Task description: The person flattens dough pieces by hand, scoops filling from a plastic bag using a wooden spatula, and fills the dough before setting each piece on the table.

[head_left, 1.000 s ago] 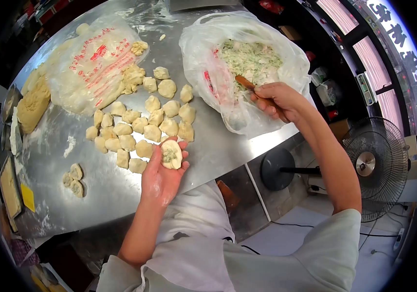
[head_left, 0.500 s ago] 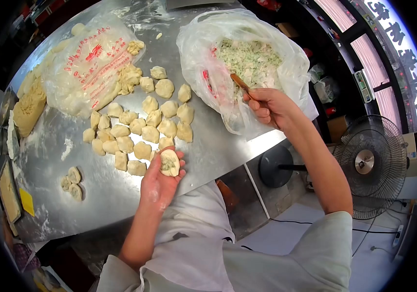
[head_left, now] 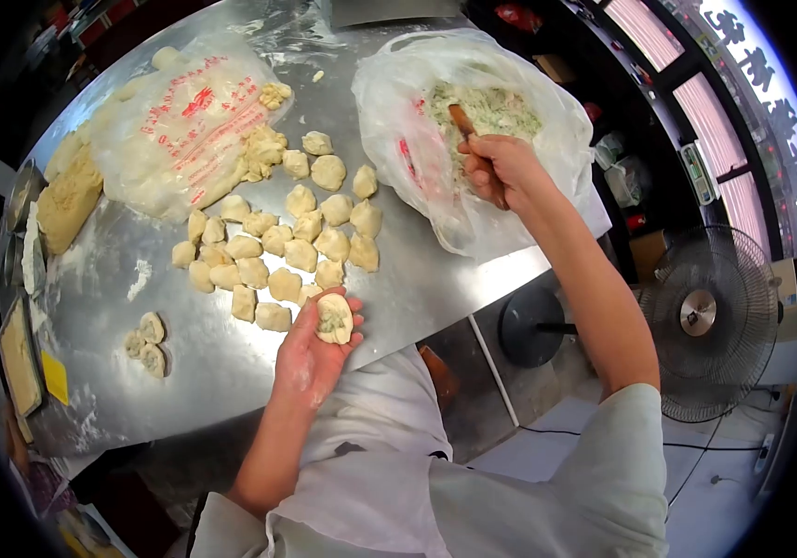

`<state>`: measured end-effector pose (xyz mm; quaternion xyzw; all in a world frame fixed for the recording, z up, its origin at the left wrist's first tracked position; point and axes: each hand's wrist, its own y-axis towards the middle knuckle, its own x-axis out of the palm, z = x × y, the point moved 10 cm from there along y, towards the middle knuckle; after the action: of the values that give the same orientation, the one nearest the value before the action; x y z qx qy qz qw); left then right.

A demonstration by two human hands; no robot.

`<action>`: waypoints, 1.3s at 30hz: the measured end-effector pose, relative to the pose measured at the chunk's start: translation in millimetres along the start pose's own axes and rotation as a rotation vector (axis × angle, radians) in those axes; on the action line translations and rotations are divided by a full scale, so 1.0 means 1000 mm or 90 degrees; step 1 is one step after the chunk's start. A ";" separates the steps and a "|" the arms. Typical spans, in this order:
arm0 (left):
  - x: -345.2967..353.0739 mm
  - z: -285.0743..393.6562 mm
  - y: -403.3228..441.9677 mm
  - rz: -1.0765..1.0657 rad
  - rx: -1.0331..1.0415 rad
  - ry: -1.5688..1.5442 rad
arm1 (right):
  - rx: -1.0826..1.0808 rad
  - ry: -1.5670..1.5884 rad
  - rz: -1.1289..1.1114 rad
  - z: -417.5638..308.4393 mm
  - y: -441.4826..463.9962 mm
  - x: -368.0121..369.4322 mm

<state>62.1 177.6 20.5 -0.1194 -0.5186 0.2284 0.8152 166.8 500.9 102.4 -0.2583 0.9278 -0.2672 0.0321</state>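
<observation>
In my left hand [head_left: 306, 361], palm up near the table's front edge, lies a round dough wrapper [head_left: 334, 319] with pale green filling in its middle. The fingers curve around its edge. My right hand [head_left: 507, 172] grips a flat brown wooden spatula [head_left: 460, 121], its end over the chopped green-and-white filling [head_left: 501, 104]. That filling sits in a large clear plastic bag [head_left: 384, 88] at the right of the table. Many small dough pieces [head_left: 275, 239] lie just beyond my left hand. Several shaped pieces with filling showing [head_left: 151, 356] rest together farther left.
A printed plastic sheet [head_left: 170, 139] covers more dough on the steel table [head_left: 198, 391]. A large dough block [head_left: 70, 206] and a yellow card [head_left: 55, 378] are at the left. A black standing fan [head_left: 698, 312] is on the right.
My right hand has moved farther from me over the bag, taking the spatula with it. The left hand keeps the filled wrapper in nearly the same place. The view has shifted slightly.
</observation>
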 end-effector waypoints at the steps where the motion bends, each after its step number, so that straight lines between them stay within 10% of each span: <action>1: -0.001 0.004 -0.002 -0.004 0.010 -0.009 | -0.035 -0.027 0.005 -0.008 -0.003 0.003; 18: 0.012 0.104 0.004 -0.056 0.268 -0.199 | -0.763 -0.807 0.043 0.056 -0.200 0.195; 29: -0.068 0.116 -0.041 0.137 0.342 -0.256 | -0.658 -0.967 -0.135 0.121 -0.223 0.263; 33: -0.084 0.138 -0.060 0.091 0.379 -0.254 | -0.577 -0.605 -0.218 0.102 -0.224 0.250; 36: -0.088 0.140 -0.072 0.110 0.381 -0.205 | -0.251 -0.377 -0.238 0.131 -0.197 0.241; 39: -0.096 0.136 -0.080 0.162 0.383 -0.131 | -0.555 -0.512 -0.204 0.123 -0.212 0.271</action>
<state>-74.2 54.7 38.4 0.0865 -0.4887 0.4816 0.7223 54.9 153.9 127.6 -0.4646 0.8165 0.2536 0.2304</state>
